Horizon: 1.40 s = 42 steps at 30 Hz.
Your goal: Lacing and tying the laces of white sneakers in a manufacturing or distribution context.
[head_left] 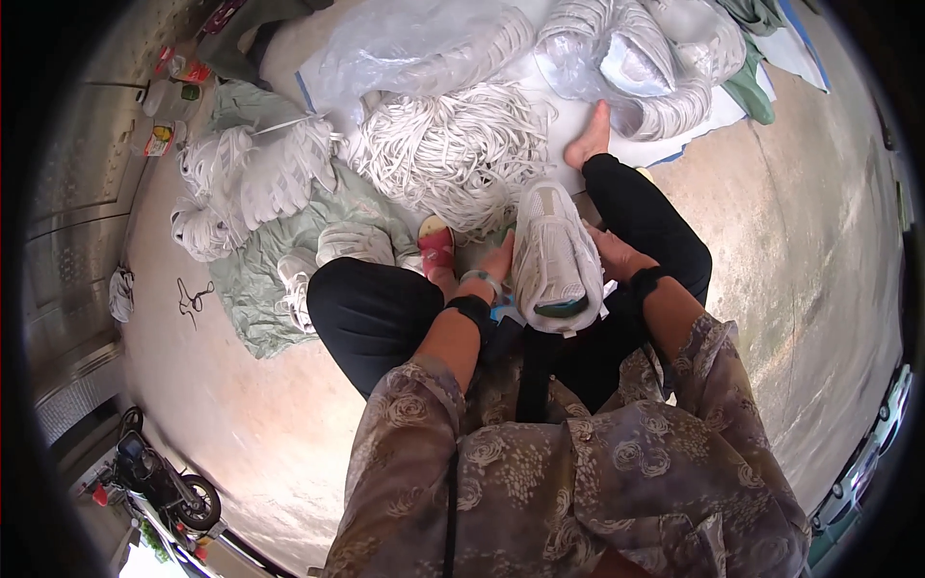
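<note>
A white shoe (pixel 554 246) is held over my lap, its toe pointing away and its ankle opening toward me, with a green patch showing inside. My left hand (pixel 497 258) grips its left side, the fingers partly hidden by the shoe. Against the right side my right hand (pixel 617 254) holds it too, with some fingers out of sight. Just beyond lies a big tangled heap of white shoelaces (pixel 448 154). Several white shoes (pixel 255 183) are bunched together on the left, and a few more (pixel 352 243) sit by my left knee.
Clear plastic bags (pixel 395 48) and nested rows of white shoe uppers (pixel 665 111) cover the far side. A green sheet (pixel 255 308) spreads under the left shoes. A black cord (pixel 191 299) lies on the floor; a motorbike (pixel 164 472) stands at lower left.
</note>
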Available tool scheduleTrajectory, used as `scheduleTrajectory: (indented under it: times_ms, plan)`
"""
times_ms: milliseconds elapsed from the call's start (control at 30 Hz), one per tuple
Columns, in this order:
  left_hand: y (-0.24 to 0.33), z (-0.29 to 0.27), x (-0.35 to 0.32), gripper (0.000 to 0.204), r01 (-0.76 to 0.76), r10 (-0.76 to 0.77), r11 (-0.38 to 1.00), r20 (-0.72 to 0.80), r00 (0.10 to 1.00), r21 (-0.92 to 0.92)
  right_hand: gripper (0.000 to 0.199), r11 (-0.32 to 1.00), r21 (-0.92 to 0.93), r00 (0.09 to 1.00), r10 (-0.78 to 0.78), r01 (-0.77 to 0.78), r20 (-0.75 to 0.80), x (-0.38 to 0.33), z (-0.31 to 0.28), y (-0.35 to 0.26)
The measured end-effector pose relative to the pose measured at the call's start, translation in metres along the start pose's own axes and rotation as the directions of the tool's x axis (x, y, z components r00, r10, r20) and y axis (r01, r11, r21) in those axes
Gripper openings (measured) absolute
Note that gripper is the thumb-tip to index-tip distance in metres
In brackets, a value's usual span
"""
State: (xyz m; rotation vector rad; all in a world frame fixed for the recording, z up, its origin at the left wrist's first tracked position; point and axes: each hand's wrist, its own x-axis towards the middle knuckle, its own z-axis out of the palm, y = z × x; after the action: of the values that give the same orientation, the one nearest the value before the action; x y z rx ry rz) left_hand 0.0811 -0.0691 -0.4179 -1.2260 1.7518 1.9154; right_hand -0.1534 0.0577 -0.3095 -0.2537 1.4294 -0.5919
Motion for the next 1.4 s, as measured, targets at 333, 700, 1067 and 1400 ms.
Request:
scheduleTrajectory:
  times_ms: [333, 700, 1067, 1400]
  plan:
    - [0.037, 0.03, -0.035, 0.069, 0.126, -0.088, 0.394, 0.098, 0.991, -0.91, 0.068, 0.83, 0.528, 0.971, 0.064, -0.18, 0.23, 0.032, 0.01, 0.009]
    - [-0.002, 0.008, 0.017, 0.079, -0.324, 0.286, 0.93, -0.213, 0.934, -0.173, 0.084, 0.802, 0.581, 0.989, 0.074, -0.134, 0.126, 0.047, 0.005, -0.039]
    - [0.063, -0.059, -0.03, 0.078, -0.015, -0.043, 0.969, -0.229, 0.973, -0.247, 0.043, 0.993, -0.113, 0.955, -0.051, 0.018, -0.291, 0.033, 0.02, -0.105]
    - [0.158, -0.043, -0.134, 0.088, -0.395, 0.34, 0.912, -0.331, 0.88, -0.113, 0.076, 0.949, -0.225, 0.914, -0.282, 0.221, -0.292, -0.078, 0.032, -0.153]
